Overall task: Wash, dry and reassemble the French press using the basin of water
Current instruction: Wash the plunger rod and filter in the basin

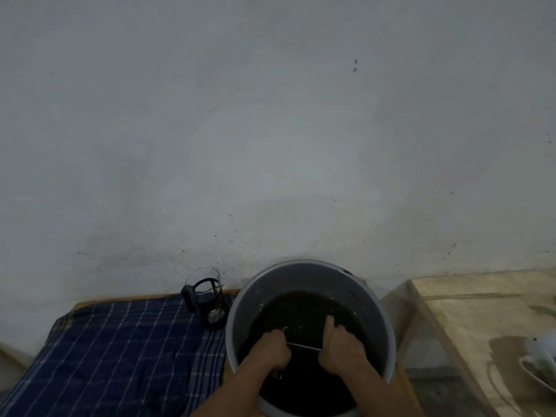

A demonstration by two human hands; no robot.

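Grey plaster wall (270,130) fills most of the view, and low against it a grey basin (376,299) of dark water sits on a wooden surface; inside it the left hand (270,347) and right hand (341,347) are set apart, each closed round one end of a thin metal rod (304,346) that spans the gap between them just above the water. I take the rod for the plunger stem of the French press, though the filter and lid are not visible; they may be under the left hand or below the surface, and the water is too dark to tell. Wet fingers on so thin a stem could slip, and twisting the two ends against each other could bend it; a loosened filter part dropped here would vanish in the murk. Just left of the basin the glass jug (207,296) in its black frame stands upright on the edge of a blue checked cloth (120,350), close enough that a forearm lifting out could knock it over. Farther right, a pale wooden table (481,311) shows wet marks, and a white object (538,368) at the frame edge is cut off and unclear.
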